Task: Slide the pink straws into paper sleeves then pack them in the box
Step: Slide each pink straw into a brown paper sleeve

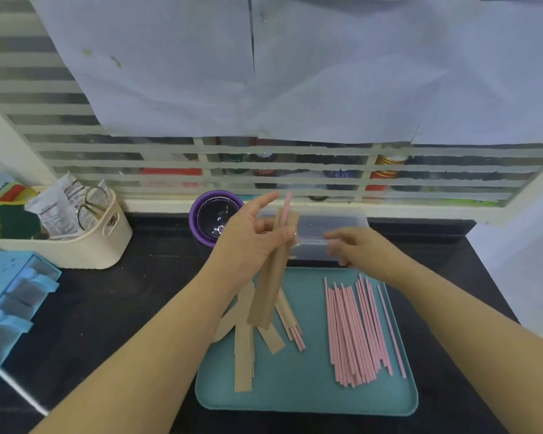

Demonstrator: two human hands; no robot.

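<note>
My left hand (248, 242) holds a brown paper sleeve (268, 289) tilted upright above the teal tray (308, 393); a pink straw (286, 206) sticks out of its top. My right hand (355, 249) hovers blurred in front of the clear plastic box (333, 225) behind the tray, its fingers loosely curled with nothing seen in them. A pile of bare pink straws (356, 330) lies on the tray's right half. Several empty sleeves (243, 355) and some sleeved straws (290, 321) lie on the left half.
A purple bowl (212, 217) stands left of the box. A cream basket (85, 242) with scissors and packets sits at the left, a blue drawer unit (10, 296) nearer me. The dark counter (123, 308) ends at a slatted window behind.
</note>
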